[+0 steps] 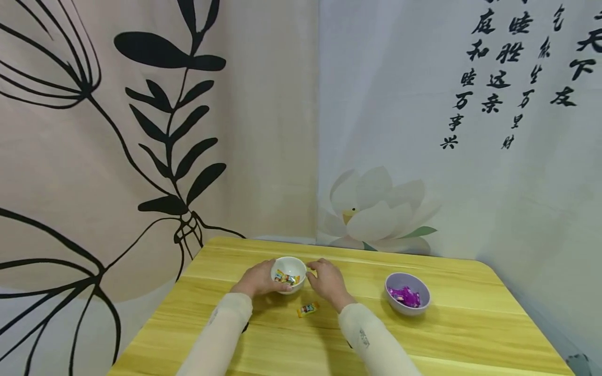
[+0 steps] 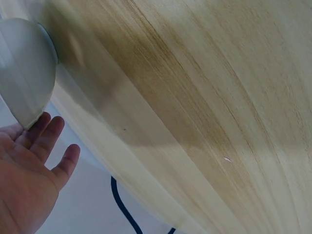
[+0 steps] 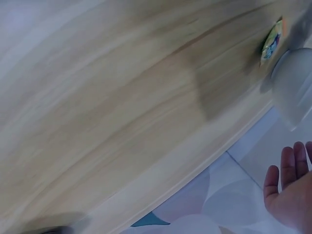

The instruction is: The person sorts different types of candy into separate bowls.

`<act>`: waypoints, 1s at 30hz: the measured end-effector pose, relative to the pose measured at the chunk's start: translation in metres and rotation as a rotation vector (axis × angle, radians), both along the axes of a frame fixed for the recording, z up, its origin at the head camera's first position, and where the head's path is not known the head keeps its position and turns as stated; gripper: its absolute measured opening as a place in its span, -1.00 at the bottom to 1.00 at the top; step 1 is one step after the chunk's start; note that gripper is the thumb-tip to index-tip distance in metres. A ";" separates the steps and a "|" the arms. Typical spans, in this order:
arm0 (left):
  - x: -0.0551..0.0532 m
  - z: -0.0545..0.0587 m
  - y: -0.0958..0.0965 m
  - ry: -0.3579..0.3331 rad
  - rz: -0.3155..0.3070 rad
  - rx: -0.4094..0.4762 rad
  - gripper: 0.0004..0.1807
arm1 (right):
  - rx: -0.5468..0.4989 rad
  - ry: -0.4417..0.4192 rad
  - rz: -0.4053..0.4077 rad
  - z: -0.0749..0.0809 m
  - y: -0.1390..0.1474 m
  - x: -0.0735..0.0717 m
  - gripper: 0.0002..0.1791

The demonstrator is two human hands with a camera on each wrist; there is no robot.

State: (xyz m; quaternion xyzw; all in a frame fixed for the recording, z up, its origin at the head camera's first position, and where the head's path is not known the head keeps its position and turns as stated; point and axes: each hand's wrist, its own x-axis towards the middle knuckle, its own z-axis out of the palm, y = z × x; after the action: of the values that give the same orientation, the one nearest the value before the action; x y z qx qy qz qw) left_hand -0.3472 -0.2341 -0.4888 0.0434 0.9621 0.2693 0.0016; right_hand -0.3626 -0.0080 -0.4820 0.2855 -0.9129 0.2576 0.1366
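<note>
A small white bowl with several yellow-wrapped candies in it stands near the far side of the table. My left hand holds the bowl from its left, thumb at the near rim; in the left wrist view its fingertips lie against the bowl's side. Just right of the rim is my right hand, thumb and forefinger close to the bowl. The right wrist view shows its other fingers fairly straight; whether the fingertips pinch anything is unclear. One yellow candy lies on the table in front of the bowl.
A purple bowl holding several purple-wrapped candies stands at the right. The wooden table ends at a far edge close behind the bowls. A printed curtain hangs behind it.
</note>
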 end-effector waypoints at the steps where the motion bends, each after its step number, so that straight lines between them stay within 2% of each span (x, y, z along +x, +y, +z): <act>1: 0.000 0.000 0.000 0.000 0.001 0.001 0.06 | -0.004 0.001 0.000 -0.001 0.002 0.000 -0.73; 8: 0.001 0.002 0.000 -0.007 0.012 -0.003 0.09 | 0.004 -0.039 0.009 -0.011 0.017 -0.003 -0.76; 16: -0.001 -0.001 -0.001 0.000 0.009 -0.011 0.10 | 0.084 -0.072 0.122 -0.027 0.029 0.001 -0.78; 21: 0.000 0.000 -0.001 -0.008 0.016 -0.005 0.14 | 0.113 -0.116 0.164 -0.034 0.032 0.006 -0.77; 30: 0.001 0.001 0.001 -0.021 0.035 -0.007 0.18 | 0.199 -0.098 0.215 -0.043 0.034 0.012 -0.69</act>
State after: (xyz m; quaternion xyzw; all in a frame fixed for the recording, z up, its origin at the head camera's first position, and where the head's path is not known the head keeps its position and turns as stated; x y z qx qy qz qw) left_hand -0.3464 -0.2331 -0.4881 0.0235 0.9636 0.2662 0.0073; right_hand -0.3503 0.0265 -0.5254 0.3809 -0.9037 0.1927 0.0346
